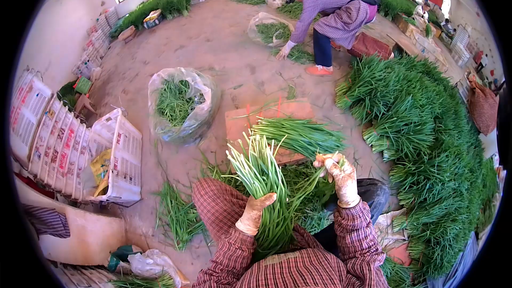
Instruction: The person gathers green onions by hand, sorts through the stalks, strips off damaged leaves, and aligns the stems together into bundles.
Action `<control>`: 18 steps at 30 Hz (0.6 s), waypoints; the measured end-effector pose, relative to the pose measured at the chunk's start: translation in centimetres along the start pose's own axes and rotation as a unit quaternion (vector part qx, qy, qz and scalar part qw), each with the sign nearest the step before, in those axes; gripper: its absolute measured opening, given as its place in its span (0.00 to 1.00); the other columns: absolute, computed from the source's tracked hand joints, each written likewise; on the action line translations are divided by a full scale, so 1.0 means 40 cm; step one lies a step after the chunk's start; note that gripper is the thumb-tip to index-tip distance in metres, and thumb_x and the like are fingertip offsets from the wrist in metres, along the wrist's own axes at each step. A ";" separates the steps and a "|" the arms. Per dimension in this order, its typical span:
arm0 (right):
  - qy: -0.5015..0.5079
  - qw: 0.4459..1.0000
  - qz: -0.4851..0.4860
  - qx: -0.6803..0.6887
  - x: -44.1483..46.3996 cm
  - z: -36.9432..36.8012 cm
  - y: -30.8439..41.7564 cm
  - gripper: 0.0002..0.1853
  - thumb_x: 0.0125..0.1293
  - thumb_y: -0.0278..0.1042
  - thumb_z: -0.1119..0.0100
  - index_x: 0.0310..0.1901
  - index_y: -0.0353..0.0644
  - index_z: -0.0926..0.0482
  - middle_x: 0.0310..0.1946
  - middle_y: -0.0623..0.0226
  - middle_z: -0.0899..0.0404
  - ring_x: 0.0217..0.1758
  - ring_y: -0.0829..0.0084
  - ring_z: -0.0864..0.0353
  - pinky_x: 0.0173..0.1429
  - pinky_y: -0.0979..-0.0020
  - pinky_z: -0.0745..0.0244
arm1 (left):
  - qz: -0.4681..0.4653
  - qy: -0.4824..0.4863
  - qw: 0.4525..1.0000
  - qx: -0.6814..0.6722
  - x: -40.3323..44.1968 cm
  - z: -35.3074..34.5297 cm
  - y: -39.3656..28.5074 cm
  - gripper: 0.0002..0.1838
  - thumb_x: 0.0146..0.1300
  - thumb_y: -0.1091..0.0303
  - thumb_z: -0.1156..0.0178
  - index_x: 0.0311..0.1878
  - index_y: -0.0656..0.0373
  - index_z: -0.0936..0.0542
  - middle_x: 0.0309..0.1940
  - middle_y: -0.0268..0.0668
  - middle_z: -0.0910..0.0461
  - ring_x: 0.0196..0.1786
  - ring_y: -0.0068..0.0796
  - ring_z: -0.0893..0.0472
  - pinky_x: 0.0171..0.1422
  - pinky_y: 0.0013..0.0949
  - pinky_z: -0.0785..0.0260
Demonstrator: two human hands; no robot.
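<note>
My left hand (257, 212), in a stained pale glove, is closed round a thick bunch of green chives (262, 168), their pale ends pointing up and away from me. My right hand (344, 180), gloved likewise, is raised to the right with its fingers pinched together. A few thin chive leaves (310, 185) hang from those fingers towards the bunch. Just beyond both hands, another bundle of chives (298, 136) lies across a reddish-brown board (245, 120) on the floor. Loose greens (309, 210) cover my lap area between my knees.
A clear plastic bag of greens (181, 101) stands ahead left. White crates (125, 154) are stacked at left. A large heap of chives (421, 144) fills the right side. Ahead, a co-worker (336, 13) bends over beside another bag (269, 29). Loose chives (178, 216) lie at left.
</note>
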State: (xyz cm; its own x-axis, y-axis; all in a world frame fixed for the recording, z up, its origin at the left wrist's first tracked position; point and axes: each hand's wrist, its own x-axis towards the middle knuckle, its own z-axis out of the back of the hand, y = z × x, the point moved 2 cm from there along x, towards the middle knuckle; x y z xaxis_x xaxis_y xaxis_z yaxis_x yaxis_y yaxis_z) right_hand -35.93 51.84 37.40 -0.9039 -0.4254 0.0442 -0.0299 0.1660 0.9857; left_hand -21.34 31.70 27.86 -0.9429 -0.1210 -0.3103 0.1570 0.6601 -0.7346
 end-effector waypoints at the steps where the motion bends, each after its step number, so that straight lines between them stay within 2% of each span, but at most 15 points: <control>1: -0.002 1.000 0.002 -0.001 0.005 -0.012 0.011 0.10 0.73 0.33 0.42 0.51 0.40 0.18 0.46 0.66 0.15 0.32 0.84 0.26 0.35 0.82 0.31 | -0.018 -0.013 1.000 0.020 0.010 0.007 0.011 0.31 0.62 0.65 0.30 0.66 0.65 0.28 0.50 0.44 0.17 0.51 0.34 0.17 0.58 0.36 0.23; 3: 0.032 0.999 -0.009 0.021 0.007 -0.065 0.022 0.12 0.73 0.30 0.42 0.55 0.39 0.20 0.47 0.67 0.16 0.32 0.85 0.25 0.37 0.81 0.29 | -0.033 -0.025 0.998 0.039 0.010 0.001 0.013 0.29 0.61 0.66 0.30 0.63 0.65 0.26 0.50 0.42 0.17 0.52 0.33 0.17 0.58 0.34 0.24; 4: 0.060 0.997 -0.048 -0.033 0.009 -0.078 0.028 0.14 0.73 0.28 0.42 0.58 0.37 0.21 0.48 0.70 0.17 0.32 0.85 0.26 0.39 0.80 0.26 | -0.051 -0.026 0.997 0.049 0.002 -0.021 -0.006 0.29 0.60 0.67 0.28 0.62 0.65 0.26 0.52 0.40 0.19 0.54 0.31 0.18 0.62 0.33 0.26; 5: 0.072 0.992 -0.089 -0.047 0.011 -0.096 0.038 0.17 0.71 0.32 0.38 0.59 0.38 0.21 0.49 0.68 0.16 0.38 0.81 0.20 0.47 0.77 0.22 | -0.069 -0.027 0.996 0.058 -0.001 -0.033 -0.017 0.29 0.59 0.67 0.26 0.62 0.65 0.26 0.53 0.37 0.20 0.55 0.29 0.19 0.65 0.32 0.27; 6: 0.079 0.988 -0.077 -0.110 0.026 -0.113 0.043 0.20 0.69 0.36 0.35 0.60 0.39 0.21 0.50 0.67 0.16 0.43 0.78 0.18 0.51 0.74 0.22 | -0.026 -0.043 0.997 0.066 -0.002 -0.023 -0.006 0.34 0.57 0.66 0.24 0.64 0.65 0.29 0.55 0.38 0.22 0.57 0.29 0.21 0.65 0.33 0.27; 7: 0.087 0.979 -0.066 -0.171 0.032 -0.128 0.044 0.22 0.68 0.39 0.33 0.60 0.40 0.22 0.51 0.66 0.15 0.48 0.75 0.17 0.56 0.71 0.22 | -0.023 -0.043 0.997 0.067 -0.007 -0.027 -0.005 0.34 0.57 0.66 0.24 0.64 0.65 0.29 0.55 0.38 0.22 0.57 0.29 0.21 0.65 0.33 0.27; 8: 0.098 0.987 -0.044 -0.117 0.046 -0.133 -0.016 0.26 0.64 0.44 0.29 0.61 0.41 0.22 0.53 0.62 0.16 0.56 0.71 0.18 0.61 0.68 0.25 | -0.031 -0.036 0.996 0.074 -0.008 -0.036 -0.009 0.36 0.57 0.66 0.24 0.65 0.66 0.30 0.56 0.39 0.22 0.58 0.29 0.22 0.66 0.33 0.27; 9: 0.109 0.977 -0.041 -0.176 0.055 -0.145 -0.016 0.26 0.64 0.44 0.29 0.60 0.40 0.21 0.53 0.62 0.16 0.55 0.70 0.17 0.61 0.67 0.25 | -0.038 -0.030 0.996 0.081 -0.011 -0.046 -0.015 0.37 0.57 0.65 0.24 0.66 0.66 0.31 0.57 0.41 0.23 0.59 0.29 0.22 0.67 0.34 0.28; 11: 0.105 0.960 -0.015 -0.259 0.064 -0.152 -0.021 0.15 0.67 0.37 0.31 0.51 0.39 0.18 0.41 0.73 0.17 0.42 0.81 0.23 0.50 0.72 0.25 | -0.052 -0.031 0.995 0.074 -0.023 -0.062 -0.025 0.39 0.57 0.65 0.23 0.67 0.65 0.32 0.59 0.40 0.24 0.60 0.31 0.23 0.69 0.35 0.30; 13: 0.085 0.978 0.010 -0.189 0.051 -0.156 0.026 0.12 0.67 0.36 0.31 0.47 0.39 0.17 0.36 0.74 0.18 0.39 0.82 0.25 0.47 0.74 0.26 | -0.071 -0.018 0.997 0.040 -0.028 -0.058 -0.032 0.39 0.56 0.65 0.23 0.68 0.63 0.32 0.60 0.39 0.24 0.62 0.31 0.24 0.71 0.37 0.34; 14: 0.060 0.989 -0.031 -0.135 0.046 -0.143 0.008 0.13 0.64 0.34 0.30 0.46 0.37 0.17 0.41 0.67 0.16 0.44 0.74 0.18 0.53 0.69 0.23 | -0.041 -0.036 0.998 0.031 -0.029 -0.032 -0.020 0.38 0.56 0.66 0.24 0.68 0.61 0.30 0.60 0.37 0.23 0.63 0.32 0.24 0.73 0.37 0.36; 15: 0.031 0.984 0.003 -0.173 0.045 -0.130 0.005 0.09 0.65 0.31 0.31 0.44 0.38 0.17 0.38 0.70 0.18 0.42 0.78 0.20 0.51 0.72 0.23 | -0.040 0.005 0.999 -0.009 -0.024 -0.029 -0.025 0.33 0.58 0.65 0.28 0.66 0.61 0.27 0.59 0.38 0.21 0.63 0.33 0.24 0.72 0.37 0.35; 17: -0.023 0.997 -0.025 -0.067 0.041 -0.099 -0.011 0.07 0.66 0.30 0.33 0.42 0.39 0.18 0.38 0.71 0.19 0.42 0.78 0.20 0.51 0.73 0.23 | -0.012 0.026 0.996 -0.085 -0.041 -0.061 -0.068 0.30 0.61 0.62 0.32 0.65 0.61 0.26 0.58 0.40 0.19 0.62 0.35 0.22 0.70 0.38 0.32; 18: -0.047 0.996 -0.004 -0.070 0.041 -0.081 -0.009 0.05 0.67 0.29 0.35 0.43 0.41 0.18 0.38 0.71 0.19 0.43 0.77 0.21 0.50 0.73 0.23 | 0.006 0.028 0.993 -0.113 -0.035 -0.035 -0.050 0.30 0.62 0.61 0.34 0.66 0.61 0.27 0.57 0.43 0.19 0.60 0.37 0.20 0.67 0.41 0.27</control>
State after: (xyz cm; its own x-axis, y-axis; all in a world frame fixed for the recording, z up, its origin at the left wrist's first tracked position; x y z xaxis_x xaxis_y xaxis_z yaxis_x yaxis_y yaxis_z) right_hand -36.01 48.20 37.62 -0.9398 -0.3407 0.0274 0.0170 0.0335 0.9993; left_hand -20.75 31.59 30.61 -0.9572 -0.0754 -0.2795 0.1041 0.8113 -0.5753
